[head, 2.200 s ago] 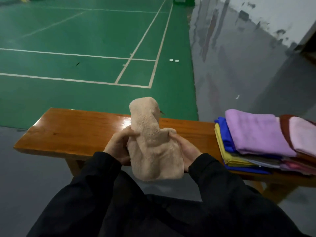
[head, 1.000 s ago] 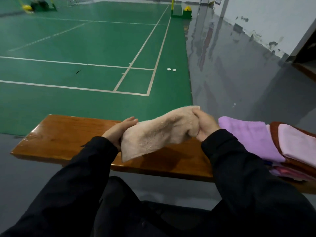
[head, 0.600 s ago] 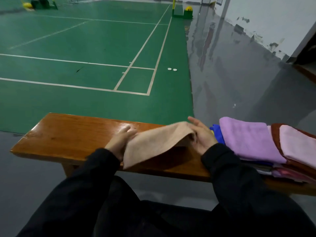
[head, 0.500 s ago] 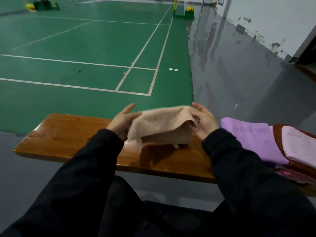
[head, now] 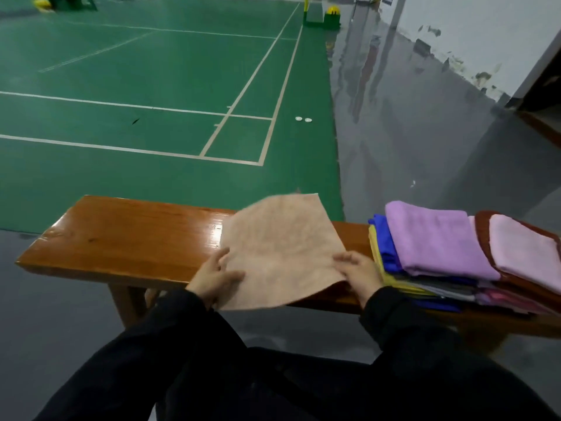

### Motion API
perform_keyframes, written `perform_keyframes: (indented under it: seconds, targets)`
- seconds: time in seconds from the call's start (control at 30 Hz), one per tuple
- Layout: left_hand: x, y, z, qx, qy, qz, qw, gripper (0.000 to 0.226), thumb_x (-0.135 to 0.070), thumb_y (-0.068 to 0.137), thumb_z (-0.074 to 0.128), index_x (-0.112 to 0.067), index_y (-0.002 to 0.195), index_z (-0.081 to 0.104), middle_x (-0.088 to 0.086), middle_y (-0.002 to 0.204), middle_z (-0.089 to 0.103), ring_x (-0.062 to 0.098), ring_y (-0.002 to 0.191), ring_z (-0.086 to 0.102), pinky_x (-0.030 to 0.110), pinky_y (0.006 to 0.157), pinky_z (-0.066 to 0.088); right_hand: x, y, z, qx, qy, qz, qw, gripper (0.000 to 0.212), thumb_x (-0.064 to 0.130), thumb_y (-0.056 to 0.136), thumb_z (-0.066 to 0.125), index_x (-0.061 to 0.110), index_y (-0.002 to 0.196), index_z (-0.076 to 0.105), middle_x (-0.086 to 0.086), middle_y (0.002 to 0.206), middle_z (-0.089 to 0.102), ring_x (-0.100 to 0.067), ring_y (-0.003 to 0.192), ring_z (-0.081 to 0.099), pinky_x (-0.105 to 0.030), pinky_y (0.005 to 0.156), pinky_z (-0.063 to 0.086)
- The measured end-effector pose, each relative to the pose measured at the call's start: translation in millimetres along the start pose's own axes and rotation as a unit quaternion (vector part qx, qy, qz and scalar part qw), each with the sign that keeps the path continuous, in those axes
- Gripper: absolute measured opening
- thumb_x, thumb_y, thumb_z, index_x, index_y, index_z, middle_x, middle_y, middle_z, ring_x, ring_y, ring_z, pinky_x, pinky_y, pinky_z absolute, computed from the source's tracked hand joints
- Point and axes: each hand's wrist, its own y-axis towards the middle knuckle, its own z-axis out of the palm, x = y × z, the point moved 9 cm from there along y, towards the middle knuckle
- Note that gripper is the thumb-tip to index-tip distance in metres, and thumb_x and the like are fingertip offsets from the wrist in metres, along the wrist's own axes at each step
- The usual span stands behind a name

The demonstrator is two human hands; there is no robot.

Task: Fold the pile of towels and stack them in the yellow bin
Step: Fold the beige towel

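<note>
The left hand [head: 216,278] and right hand [head: 359,273] each pinch a near corner of the beige terry towel [head: 280,250], spread flat over the glossy wooden bench [head: 127,238], beside the stack of folded coloured towels [head: 449,253].

One beige towel [head: 282,250], one bench [head: 127,235], two hands.

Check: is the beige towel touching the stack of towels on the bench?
Apart. The head view shows bare bench between the beige towel and the stack of towels.
</note>
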Motion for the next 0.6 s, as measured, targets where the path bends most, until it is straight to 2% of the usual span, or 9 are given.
perform_keyframes:
  seconds: [0.07, 0.13, 0.2, 0.3, 0.37, 0.43, 0.53, 0.6]
  targets:
    - [11.5, -0.4, -5.6, -0.041, 0.182, 0.036, 0.982, 0.079, -0.013, 0.085, 0.078, -0.024, 0.152, 0.039, 0.009, 0.148, 0.046, 0.027, 0.126, 0.054, 0.045, 0.108, 0.047, -20.3, -0.4, 0.4, 0.004, -0.121, -0.010, 0.993, 0.021, 0.000, 0.091, 0.064, 0.020, 0.097, 0.070, -0.006, 0.110, 0.070, -0.024, 0.103, 0.064, -0.029, 0.079, 0.048]
    - [9.3, -4.6, -2.7, -0.051, 0.321, 0.076, 0.943, 0.060, -0.022, 0.091, 0.070, -0.023, 0.147, 0.047, 0.009, 0.145, 0.043, 0.027, 0.125, 0.053, 0.040, 0.110, 0.045, -26.9, -3.9, -3.5, -0.004, -0.230, -0.016, 0.973, 0.021, 0.006, 0.091, 0.062, 0.021, 0.103, 0.069, -0.001, 0.112, 0.069, -0.021, 0.104, 0.064, -0.029, 0.082, 0.048]
    - [9.3, -3.5, -1.2, -0.052, 0.384, 0.081, 0.918, 0.044, -0.028, 0.096, 0.062, -0.018, 0.139, 0.055, 0.009, 0.139, 0.046, 0.026, 0.120, 0.056, 0.035, 0.106, 0.046, -26.4, -7.1, -6.8, -0.018, -0.322, -0.019, 0.946, 0.020, 0.015, 0.090, 0.063, 0.022, 0.108, 0.069, -0.002, 0.115, 0.067, -0.023, 0.105, 0.063, -0.030, 0.085, 0.049]
    - [3.0, 3.7, -10.2, -0.105, 0.398, 0.067, 0.909, 0.040, -0.037, 0.100, 0.054, -0.015, 0.132, 0.058, 0.010, 0.135, 0.049, 0.025, 0.111, 0.061, 0.036, 0.101, 0.049, -9.3, -3.7, -2.7, -0.046, -0.472, -0.060, 0.878, 0.035, 0.036, 0.092, 0.061, 0.026, 0.125, 0.062, -0.003, 0.130, 0.053, -0.026, 0.112, 0.057, -0.034, 0.095, 0.048]
    - [-2.6, 9.6, -12.5, -0.127, 0.410, 0.063, 0.901, 0.038, -0.036, 0.101, 0.050, -0.013, 0.130, 0.057, 0.011, 0.134, 0.049, 0.027, 0.109, 0.061, 0.037, 0.100, 0.048, 2.4, 6.0, 5.7, -0.050, -0.469, -0.092, 0.877, 0.040, 0.039, 0.095, 0.057, 0.026, 0.133, 0.059, -0.005, 0.138, 0.050, -0.028, 0.119, 0.054, -0.038, 0.103, 0.046]
    - [-7.7, 13.2, -13.8, -0.145, 0.406, 0.054, 0.901, 0.031, -0.033, 0.103, 0.048, -0.012, 0.125, 0.055, 0.011, 0.128, 0.054, 0.028, 0.104, 0.059, 0.039, 0.097, 0.047, 9.4, 21.5, 12.5, -0.050, -0.412, -0.091, 0.905, 0.043, 0.037, 0.097, 0.057, 0.022, 0.137, 0.056, -0.008, 0.138, 0.056, -0.031, 0.120, 0.057, -0.041, 0.102, 0.047]
    - [-6.1, 18.6, -20.9, -0.178, 0.346, 0.012, 0.921, 0.025, -0.033, 0.098, 0.056, -0.018, 0.117, 0.051, 0.009, 0.109, 0.067, 0.027, 0.086, 0.061, 0.038, 0.082, 0.051, 15.6, 43.5, 12.5, -0.077, -0.325, -0.030, 0.942, 0.055, 0.035, 0.098, 0.062, 0.016, 0.147, 0.046, -0.012, 0.139, 0.058, -0.035, 0.123, 0.058, -0.044, 0.103, 0.047]
    - [-3.1, 20.7, -16.4, -0.154, 0.371, 0.016, 0.915, 0.027, -0.037, 0.099, 0.050, -0.020, 0.121, 0.048, 0.010, 0.105, 0.070, 0.032, 0.088, 0.066, 0.039, 0.080, 0.054, 12.1, 51.7, 15.8, -0.063, -0.313, 0.022, 0.947, 0.065, 0.033, 0.095, 0.067, 0.015, 0.150, 0.038, -0.012, 0.138, 0.057, -0.037, 0.124, 0.057, -0.043, 0.102, 0.046]
